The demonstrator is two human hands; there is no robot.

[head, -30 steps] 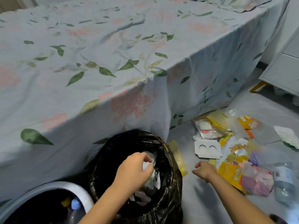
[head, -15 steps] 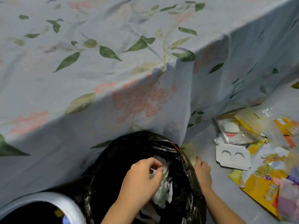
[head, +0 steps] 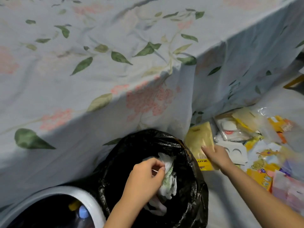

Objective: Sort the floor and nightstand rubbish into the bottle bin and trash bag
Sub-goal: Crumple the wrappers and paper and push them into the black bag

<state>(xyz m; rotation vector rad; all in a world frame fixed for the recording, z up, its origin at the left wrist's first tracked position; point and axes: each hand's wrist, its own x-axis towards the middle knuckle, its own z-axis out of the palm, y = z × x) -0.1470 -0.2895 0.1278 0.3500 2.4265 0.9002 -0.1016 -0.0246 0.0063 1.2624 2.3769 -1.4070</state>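
Where legible, "LIVA" on yellow packet [head: 199, 142]

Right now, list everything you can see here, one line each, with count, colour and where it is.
trash bag: one, black, open on the floor at the bed corner.
crumpled wrapper: one, white and green, at the bag's mouth.
bottle bin: one, white rim, bottom left, beside the bag.
bottles: count unclear, a blue cap and a yellow bit show inside the bin.
yellow packet: one, yellow, right of the bag.
rubbish pile: many wrappers, yellow, white, pink, on the floor at right.
bedsheet: one, pale blue, floral, draped over the bed.
left hand: fingers pinch the crumpled wrapper.
right hand: grips the yellow packet.
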